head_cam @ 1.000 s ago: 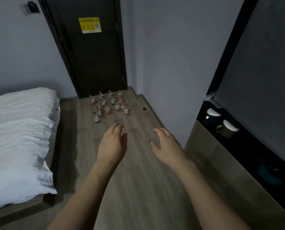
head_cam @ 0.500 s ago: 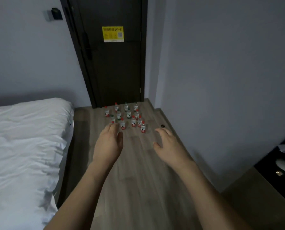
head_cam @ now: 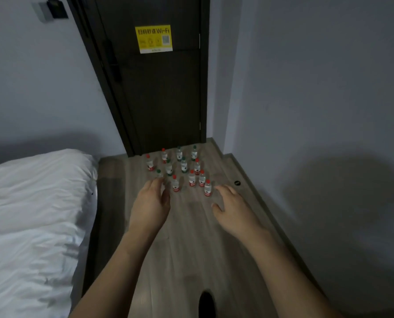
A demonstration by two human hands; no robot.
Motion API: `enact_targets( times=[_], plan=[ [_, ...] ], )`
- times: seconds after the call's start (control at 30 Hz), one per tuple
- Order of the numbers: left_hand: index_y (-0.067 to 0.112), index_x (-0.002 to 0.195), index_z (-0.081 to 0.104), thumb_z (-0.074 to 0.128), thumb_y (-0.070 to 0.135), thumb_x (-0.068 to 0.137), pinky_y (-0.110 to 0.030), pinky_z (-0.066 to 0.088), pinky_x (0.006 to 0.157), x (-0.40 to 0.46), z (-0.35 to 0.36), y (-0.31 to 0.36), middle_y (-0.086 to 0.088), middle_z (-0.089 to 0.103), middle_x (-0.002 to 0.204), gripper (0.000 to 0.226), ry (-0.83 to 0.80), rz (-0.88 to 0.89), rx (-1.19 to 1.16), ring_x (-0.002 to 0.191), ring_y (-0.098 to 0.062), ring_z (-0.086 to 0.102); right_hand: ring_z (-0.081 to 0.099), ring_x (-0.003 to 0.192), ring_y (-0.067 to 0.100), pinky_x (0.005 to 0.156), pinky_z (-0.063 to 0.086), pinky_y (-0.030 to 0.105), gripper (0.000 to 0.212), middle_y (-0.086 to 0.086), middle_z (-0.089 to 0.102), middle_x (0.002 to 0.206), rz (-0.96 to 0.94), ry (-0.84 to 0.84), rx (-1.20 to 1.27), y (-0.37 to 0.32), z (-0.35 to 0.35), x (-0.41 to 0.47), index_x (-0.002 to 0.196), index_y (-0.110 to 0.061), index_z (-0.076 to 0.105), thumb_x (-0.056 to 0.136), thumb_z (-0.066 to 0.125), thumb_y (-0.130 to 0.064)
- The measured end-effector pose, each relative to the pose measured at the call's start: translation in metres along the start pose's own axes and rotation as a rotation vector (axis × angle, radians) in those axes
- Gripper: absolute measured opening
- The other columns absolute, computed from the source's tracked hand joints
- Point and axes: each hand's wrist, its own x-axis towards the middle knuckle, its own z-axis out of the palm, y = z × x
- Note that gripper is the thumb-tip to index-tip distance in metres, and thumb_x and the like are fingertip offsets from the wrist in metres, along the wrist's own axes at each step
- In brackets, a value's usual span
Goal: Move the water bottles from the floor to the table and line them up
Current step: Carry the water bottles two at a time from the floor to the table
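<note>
Several small water bottles [head_cam: 184, 164] with red or green caps stand upright in a cluster on the wooden floor in front of a dark door. Nearest to me are a red-capped bottle [head_cam: 175, 184] and another red-capped bottle [head_cam: 207, 188] at the cluster's right front. My left hand [head_cam: 151, 203] and my right hand [head_cam: 233, 208] are both stretched forward, fingers relaxed, holding nothing. Both hands are well short of the bottles in depth; the left fingertips overlap a green-capped bottle [head_cam: 159, 173] in the view. No table is in view.
A bed with white bedding [head_cam: 30, 226] fills the left side. The dark door [head_cam: 161, 88] carries a yellow Wi-Fi sticker [head_cam: 153, 39]. A grey wall [head_cam: 317, 111] runs along the right, with a small black floor stop [head_cam: 237, 183] near its base. A dark shoe tip [head_cam: 207, 304] shows below.
The view has swung left, away from the dark counter with cups, and closer to the door. The bottles now sit larger and nearer my outstretched hands.
</note>
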Motion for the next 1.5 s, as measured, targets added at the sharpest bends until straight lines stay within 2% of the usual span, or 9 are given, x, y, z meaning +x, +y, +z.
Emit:
enact_targets(
  times=[0.13, 0.27, 0.53, 0.83, 1.0, 1.1, 1.2, 1.27, 1.5],
  plan=[
    [0.013, 0.134, 0.056, 0.055, 0.026, 0.099, -0.032, 0.046, 0.092, 0.089, 0.005, -0.014, -0.007, 0.06, 0.133, 0.038, 0.014, 0.013, 0.039, 0.117, -0.023, 0.059, 0.046, 0.128, 0.016, 0.106, 0.041, 0.035, 0.05, -0.004, 0.046, 0.142, -0.016, 0.018, 0.032, 0.0, -0.003, 0.089, 0.141, -0.02, 0.043, 0.093, 0.053, -0.027],
    [0.013, 0.127, 0.059, 0.057, 0.023, 0.097, -0.025, 0.041, 0.083, 0.163, 0.009, -0.027, -0.007, 0.063, 0.124, 0.031, 0.067, 0.023, 0.03, 0.107, -0.021, 0.062, 0.046, 0.127, 0.016, 0.104, 0.043, 0.037, 0.049, -0.006, 0.045, 0.142, -0.018, 0.005, 0.041, -0.005, 0.0, 0.163, 0.141, -0.023, 0.042, 0.093, 0.053, -0.029],
    [0.017, 0.133, 0.056, 0.058, 0.027, 0.097, -0.024, 0.041, 0.089, 0.265, 0.038, -0.085, -0.003, 0.06, 0.131, 0.037, 0.004, -0.035, 0.008, 0.114, -0.019, 0.06, 0.046, 0.128, 0.014, 0.1, 0.046, 0.036, 0.053, -0.008, 0.042, 0.145, -0.01, -0.059, 0.027, -0.012, 0.032, 0.289, 0.143, -0.028, 0.039, 0.092, 0.054, -0.033],
    [0.018, 0.131, 0.057, 0.056, 0.031, 0.097, -0.02, 0.036, 0.083, 0.431, 0.056, -0.188, -0.001, 0.061, 0.128, 0.036, -0.028, -0.058, -0.059, 0.103, 0.0, 0.048, 0.043, 0.13, 0.015, 0.103, 0.04, 0.032, 0.054, -0.005, 0.039, 0.147, 0.033, -0.127, -0.013, -0.054, 0.09, 0.466, 0.145, -0.026, 0.037, 0.093, 0.054, -0.029],
    [0.019, 0.136, 0.054, 0.055, 0.031, 0.098, -0.023, 0.039, 0.087, 0.515, 0.074, -0.235, -0.001, 0.058, 0.134, 0.039, -0.094, -0.123, -0.066, 0.115, -0.013, 0.057, 0.045, 0.127, 0.015, 0.098, 0.044, 0.032, 0.051, -0.006, 0.037, 0.149, 0.047, -0.106, -0.009, -0.08, 0.109, 0.553, 0.145, -0.027, 0.036, 0.096, 0.052, -0.028],
    [0.019, 0.134, 0.054, 0.054, 0.031, 0.099, -0.023, 0.039, 0.089, 0.549, 0.093, -0.257, -0.001, 0.058, 0.133, 0.037, -0.126, -0.143, -0.076, 0.112, -0.009, 0.055, 0.048, 0.125, 0.017, 0.099, 0.045, 0.034, 0.051, -0.004, 0.038, 0.149, 0.053, -0.147, -0.026, -0.079, 0.13, 0.597, 0.145, -0.026, 0.036, 0.096, 0.05, -0.028],
    [0.02, 0.13, 0.056, 0.055, 0.031, 0.097, -0.019, 0.037, 0.084, 0.564, 0.127, -0.286, 0.0, 0.06, 0.128, 0.034, -0.128, -0.124, -0.063, 0.102, -0.002, 0.05, 0.047, 0.126, 0.018, 0.1, 0.041, 0.031, 0.049, -0.002, 0.041, 0.147, 0.049, -0.177, -0.021, -0.058, 0.17, 0.636, 0.143, -0.023, 0.039, 0.096, 0.051, -0.027],
    [0.021, 0.13, 0.055, 0.056, 0.031, 0.097, -0.018, 0.037, 0.084, 0.568, 0.165, -0.314, 0.002, 0.06, 0.127, 0.035, -0.137, -0.114, -0.04, 0.105, -0.007, 0.056, 0.047, 0.127, 0.019, 0.103, 0.042, 0.034, 0.049, 0.0, 0.041, 0.147, 0.044, -0.19, -0.03, -0.033, 0.213, 0.661, 0.143, -0.022, 0.04, 0.095, 0.052, -0.025],
    [0.021, 0.135, 0.053, 0.056, 0.033, 0.098, -0.021, 0.041, 0.085, 0.536, 0.361, -0.444, 0.003, 0.056, 0.135, 0.039, -0.206, -0.204, -0.012, 0.103, -0.012, 0.062, 0.046, 0.128, 0.022, 0.105, 0.036, 0.031, 0.05, 0.003, 0.045, 0.144, -0.022, -0.253, -0.038, 0.107, 0.419, 0.714, 0.141, -0.017, 0.044, 0.093, 0.055, -0.021]
  ],
)
